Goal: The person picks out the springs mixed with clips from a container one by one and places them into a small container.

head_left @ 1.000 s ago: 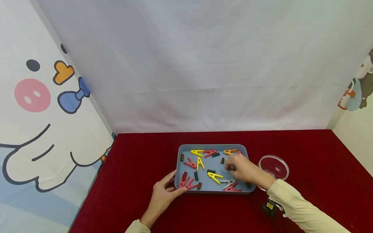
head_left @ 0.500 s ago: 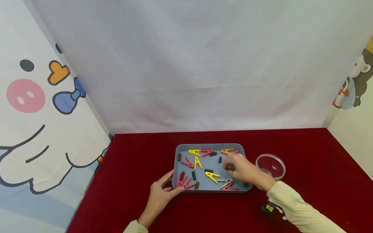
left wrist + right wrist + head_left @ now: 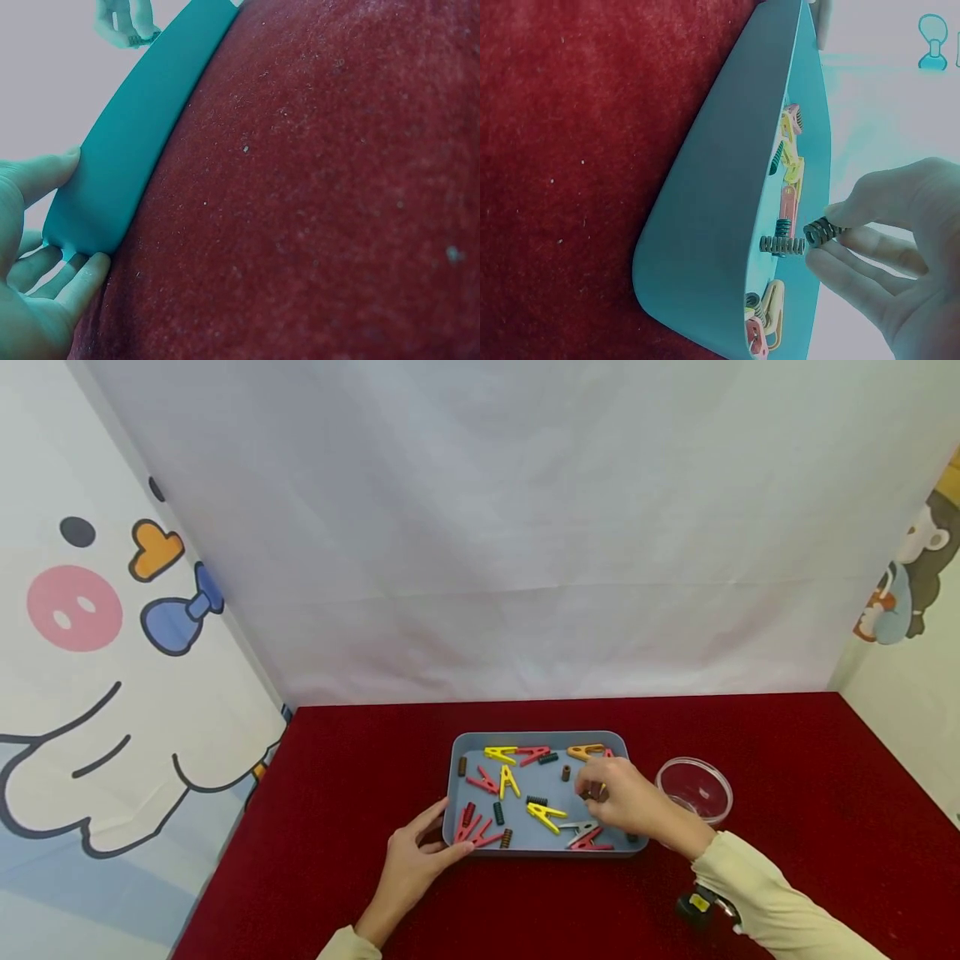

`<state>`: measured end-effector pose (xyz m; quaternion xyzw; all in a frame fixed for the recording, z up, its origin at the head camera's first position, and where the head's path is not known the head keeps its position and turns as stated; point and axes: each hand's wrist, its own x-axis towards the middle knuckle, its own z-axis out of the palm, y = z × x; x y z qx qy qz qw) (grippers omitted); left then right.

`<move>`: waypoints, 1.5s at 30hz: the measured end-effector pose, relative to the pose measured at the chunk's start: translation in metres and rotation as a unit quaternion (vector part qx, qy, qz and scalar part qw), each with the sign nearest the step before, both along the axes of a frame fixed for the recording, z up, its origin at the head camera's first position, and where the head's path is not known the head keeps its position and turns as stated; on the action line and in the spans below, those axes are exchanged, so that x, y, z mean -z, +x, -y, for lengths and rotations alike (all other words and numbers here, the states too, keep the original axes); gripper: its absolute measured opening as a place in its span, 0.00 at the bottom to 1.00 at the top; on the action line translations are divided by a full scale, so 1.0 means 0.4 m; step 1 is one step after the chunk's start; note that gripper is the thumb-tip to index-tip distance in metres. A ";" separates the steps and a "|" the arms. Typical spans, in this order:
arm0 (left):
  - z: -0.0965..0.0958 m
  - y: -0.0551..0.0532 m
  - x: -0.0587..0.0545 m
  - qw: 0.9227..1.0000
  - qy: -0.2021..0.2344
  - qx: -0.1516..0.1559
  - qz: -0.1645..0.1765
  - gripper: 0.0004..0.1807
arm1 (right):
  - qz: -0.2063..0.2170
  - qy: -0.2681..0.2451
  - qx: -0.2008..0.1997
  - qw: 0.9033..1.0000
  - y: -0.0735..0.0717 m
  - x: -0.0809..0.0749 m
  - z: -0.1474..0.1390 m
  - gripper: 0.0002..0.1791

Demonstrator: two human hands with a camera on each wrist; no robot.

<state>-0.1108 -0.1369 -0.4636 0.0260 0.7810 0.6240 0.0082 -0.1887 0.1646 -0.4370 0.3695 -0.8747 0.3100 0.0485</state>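
Right hand (image 3: 618, 793) pinches a dark spring (image 3: 825, 231) between thumb and fingers; the spring's long axis points away from the palm, over the tray (image 3: 697, 202). Left hand (image 3: 411, 858), well apart from the spring, grips the tray's corner, thumb against its wall.

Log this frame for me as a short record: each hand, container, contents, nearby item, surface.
left hand: the left hand touches the tray's near left corner
right hand: the right hand pinches a dark coil spring
container: shallow blue-grey tray
contents: yellow, red, orange and grey clips; loose springs
nearby item: clear round dish, right of the tray
surface: red cloth
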 end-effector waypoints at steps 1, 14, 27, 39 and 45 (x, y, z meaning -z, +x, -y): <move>0.000 0.000 0.000 1.000 0.000 0.000 0.000 0.39 | -0.001 -0.004 0.000 1.000 0.001 0.000 -0.001 0.11; 0.001 0.000 0.004 1.000 -0.008 -0.005 0.005 0.38 | 0.007 -0.039 0.029 0.999 0.012 -0.012 -0.012 0.12; 0.000 0.000 0.002 1.000 -0.006 -0.006 0.005 0.38 | 0.022 -0.056 0.054 0.997 0.028 -0.032 -0.025 0.12; 0.000 0.001 0.004 1.000 -0.006 -0.007 0.002 0.38 | 0.013 -0.089 0.077 0.993 0.058 -0.057 -0.043 0.13; 0.000 0.002 0.005 1.000 -0.003 -0.007 0.004 0.38 | 0.000 -0.106 0.075 0.992 0.066 -0.066 -0.054 0.15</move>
